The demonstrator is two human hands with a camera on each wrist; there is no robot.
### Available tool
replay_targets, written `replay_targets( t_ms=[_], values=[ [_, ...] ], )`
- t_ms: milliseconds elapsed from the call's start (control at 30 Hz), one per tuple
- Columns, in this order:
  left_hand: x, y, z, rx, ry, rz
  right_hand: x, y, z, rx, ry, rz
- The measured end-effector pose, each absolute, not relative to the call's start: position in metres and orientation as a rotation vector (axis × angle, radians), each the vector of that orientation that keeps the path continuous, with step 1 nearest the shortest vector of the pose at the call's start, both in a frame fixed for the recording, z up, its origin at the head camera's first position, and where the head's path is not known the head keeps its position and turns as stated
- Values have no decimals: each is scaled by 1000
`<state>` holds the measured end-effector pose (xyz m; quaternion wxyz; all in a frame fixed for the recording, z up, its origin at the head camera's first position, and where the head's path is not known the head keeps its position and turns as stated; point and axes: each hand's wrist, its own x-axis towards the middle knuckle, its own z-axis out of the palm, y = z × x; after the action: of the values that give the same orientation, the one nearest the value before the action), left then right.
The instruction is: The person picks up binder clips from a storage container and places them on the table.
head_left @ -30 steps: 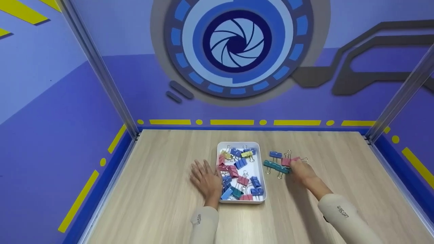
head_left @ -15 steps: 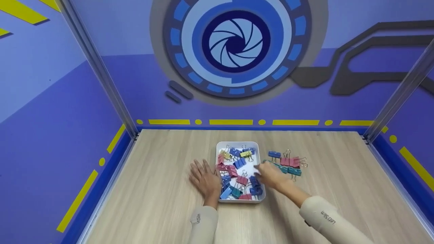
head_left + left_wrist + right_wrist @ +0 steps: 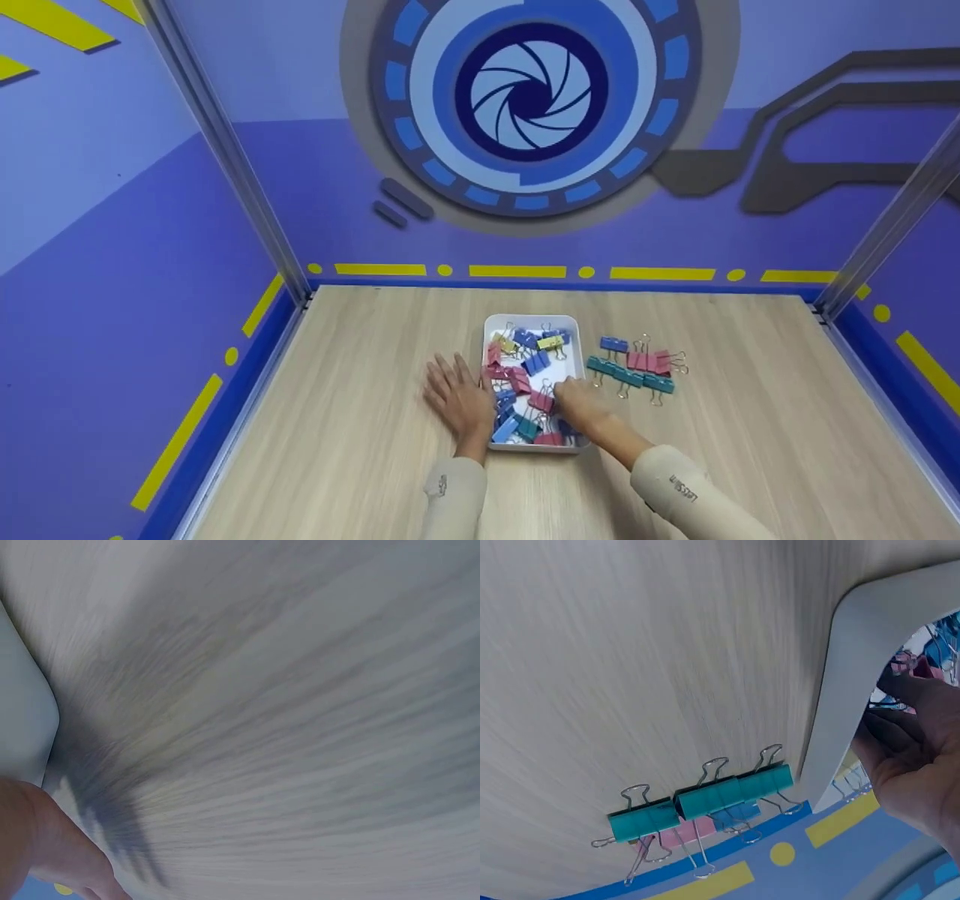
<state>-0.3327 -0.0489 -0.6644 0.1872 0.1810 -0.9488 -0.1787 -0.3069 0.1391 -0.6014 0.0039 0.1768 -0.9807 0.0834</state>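
Observation:
A white tray (image 3: 531,319) holds many loose binder clips in blue, red, yellow and teal. My left hand (image 3: 463,405) lies with spread fingers against the tray's left side; the left wrist view catches only part of this hand (image 3: 64,844). Over the tray's right wall reaches my right hand (image 3: 589,409), its fingers curled down inside. In the right wrist view, the thumb and fingers of this hand (image 3: 919,742) pinch a dark-edged binder clip (image 3: 886,703), mostly hidden. A blue clip (image 3: 568,429) shows partly below the hand.
Right of the tray, sorted clips lie on the wooden table (image 3: 360,420): a blue clip (image 3: 613,344), red clips (image 3: 649,362) side by side, and a row of teal clips (image 3: 628,376). Printed panels (image 3: 405,247) wall the table's back and sides.
My right hand has left a teal clip at the right end of the teal row and moved left into the tray. My left hand stays by the tray.

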Motion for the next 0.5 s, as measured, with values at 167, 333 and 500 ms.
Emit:
replay_targets(
  t_ms=[167, 333, 500],
  values=[
    [-332, -47, -667, 502, -2680, -496, -306, 140, -606, 535, -3042, 293],
    [-334, -50, -667, 527, -2697, -457, -308, 141, -598, 609, -3017, 433],
    [-333, -51, -667, 513, -2693, -455, -308, 147, -581, 609, -2995, 512]
  ],
)
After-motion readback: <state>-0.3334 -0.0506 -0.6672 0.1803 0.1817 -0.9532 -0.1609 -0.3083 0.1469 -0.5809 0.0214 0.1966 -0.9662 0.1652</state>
